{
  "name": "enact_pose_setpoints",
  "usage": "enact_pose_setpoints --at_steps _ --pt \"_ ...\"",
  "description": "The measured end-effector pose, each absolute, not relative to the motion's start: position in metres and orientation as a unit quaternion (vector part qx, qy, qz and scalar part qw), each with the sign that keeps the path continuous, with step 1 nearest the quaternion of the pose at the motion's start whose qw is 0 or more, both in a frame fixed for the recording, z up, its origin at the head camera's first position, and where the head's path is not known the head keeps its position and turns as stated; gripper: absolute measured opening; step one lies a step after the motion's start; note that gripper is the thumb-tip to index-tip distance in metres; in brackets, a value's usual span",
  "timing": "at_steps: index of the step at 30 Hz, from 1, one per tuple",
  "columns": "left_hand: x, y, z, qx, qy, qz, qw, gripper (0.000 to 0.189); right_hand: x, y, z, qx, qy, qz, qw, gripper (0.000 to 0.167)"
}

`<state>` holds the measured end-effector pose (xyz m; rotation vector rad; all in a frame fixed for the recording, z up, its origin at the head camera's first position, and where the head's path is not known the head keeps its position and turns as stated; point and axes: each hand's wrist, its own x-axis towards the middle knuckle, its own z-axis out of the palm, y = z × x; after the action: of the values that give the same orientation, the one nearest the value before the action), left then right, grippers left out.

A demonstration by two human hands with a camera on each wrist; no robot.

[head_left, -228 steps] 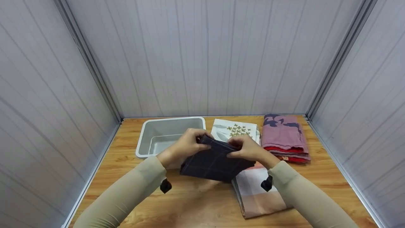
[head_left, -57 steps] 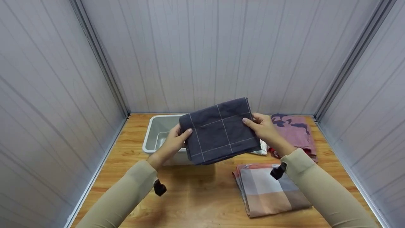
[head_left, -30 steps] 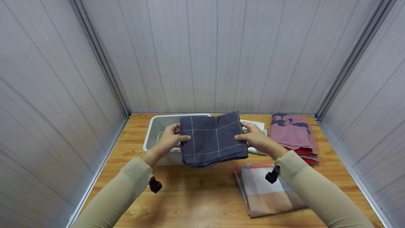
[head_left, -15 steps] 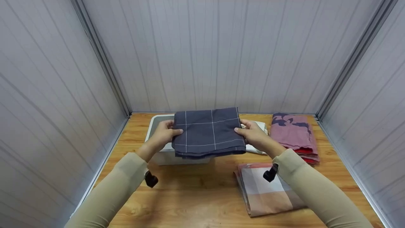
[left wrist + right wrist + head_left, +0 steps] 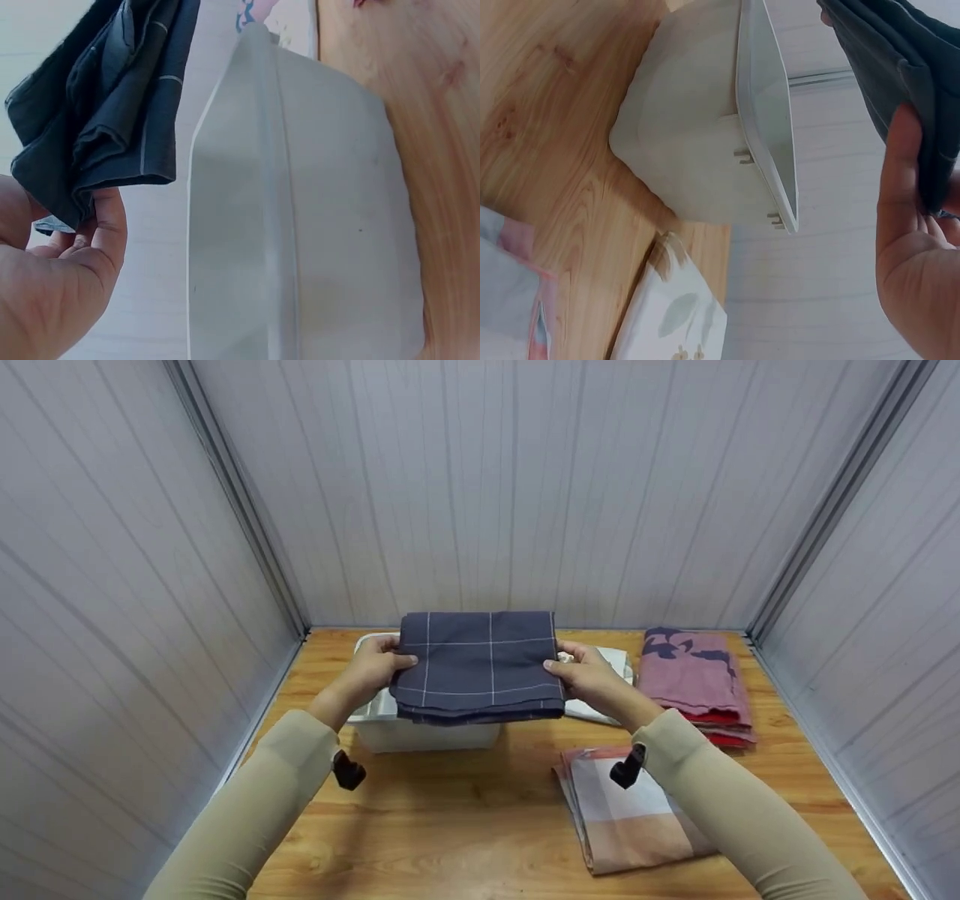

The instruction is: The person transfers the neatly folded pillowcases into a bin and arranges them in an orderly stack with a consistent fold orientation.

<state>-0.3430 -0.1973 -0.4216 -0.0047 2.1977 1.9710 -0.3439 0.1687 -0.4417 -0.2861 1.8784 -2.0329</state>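
Note:
A folded dark blue-grey cloth (image 5: 484,667) with thin white grid lines is held up over the light grey plastic bin (image 5: 424,736), covering much of its opening in the head view. My left hand (image 5: 366,673) pinches the left edge, thumb on top and fingers beneath. On the opposite edge my right hand (image 5: 600,684) grips it the same way. Stacked folds of the cloth (image 5: 139,112) show in the left wrist view, above and apart from the bin's rim (image 5: 277,210). In the right wrist view my thumb lies along the cloth's side (image 5: 900,71).
Right of the bin lies a white folded cloth (image 5: 592,711) with a printed pattern, partly behind my right hand. A purple folded cloth (image 5: 686,679) with red layers is at the back right. Nearer, a checked cloth (image 5: 630,817) lies on the wooden table (image 5: 420,840). Panel walls enclose the table.
Earlier the cloth was tilted dark side toward me, then turned to show its grid. In the last second both hands have carried it left and slightly up, levelling it over the bin.

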Motion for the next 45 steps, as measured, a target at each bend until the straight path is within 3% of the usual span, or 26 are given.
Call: enact_pose_setpoints --at_steps 5,8,15,22,32,45 --pt "-0.346 -0.204 -0.419 -0.008 0.735 0.672 0.092 0.041 -0.349 0.158 -0.445 -0.068 0.664 -0.731 0.143 0.017" --pt "-0.349 -0.207 -0.418 -0.009 0.743 0.664 0.083 0.041 -0.352 0.153 -0.446 -0.051 0.664 -0.734 0.129 0.013" --pt "-0.352 -0.216 -0.418 -0.01 0.759 0.648 0.059 0.033 -0.359 0.143 -0.447 -0.045 0.667 -0.735 0.116 0.012" --pt "-0.354 -0.223 -0.415 -0.014 0.782 0.622 0.028 0.037 -0.365 0.131 -0.447 -0.04 0.673 -0.731 0.105 0.019" --pt "-0.362 -0.236 -0.411 0.006 0.804 0.594 -0.023 0.034 -0.377 0.113 -0.444 -0.031 0.69 -0.718 0.087 0.015" --pt "-0.368 -0.252 -0.403 -0.016 0.823 0.568 0.025 0.035 -0.389 0.088 -0.442 -0.021 0.702 -0.709 0.063 0.025"
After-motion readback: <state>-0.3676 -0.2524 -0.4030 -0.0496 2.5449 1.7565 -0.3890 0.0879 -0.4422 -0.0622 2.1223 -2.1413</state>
